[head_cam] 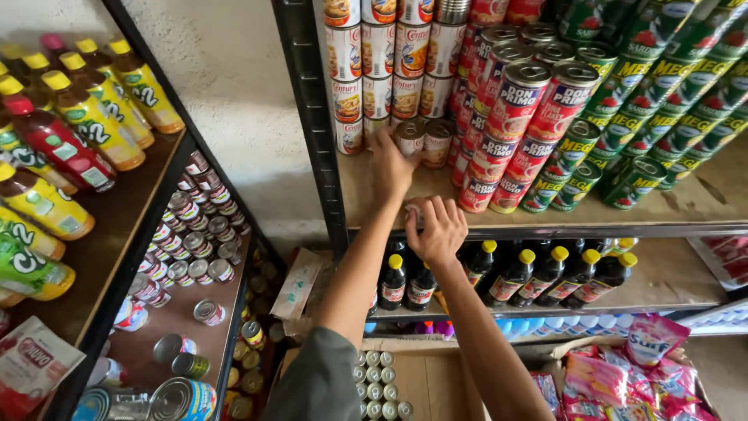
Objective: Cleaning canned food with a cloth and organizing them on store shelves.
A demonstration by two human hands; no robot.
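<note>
Left hand (389, 162) spread open against small cans (423, 140); right hand (436, 228) closed round one at shelf edge (545, 231). Risked toppling neighbouring stacks.

Yellow-capped drink bottles (93, 117), dark sauce bottles (538, 273), sachet packets (623, 374).

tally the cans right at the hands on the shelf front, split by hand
Brown-lidded cans at left hand: 2
Small can under right hand: 1
Total: 3
</note>
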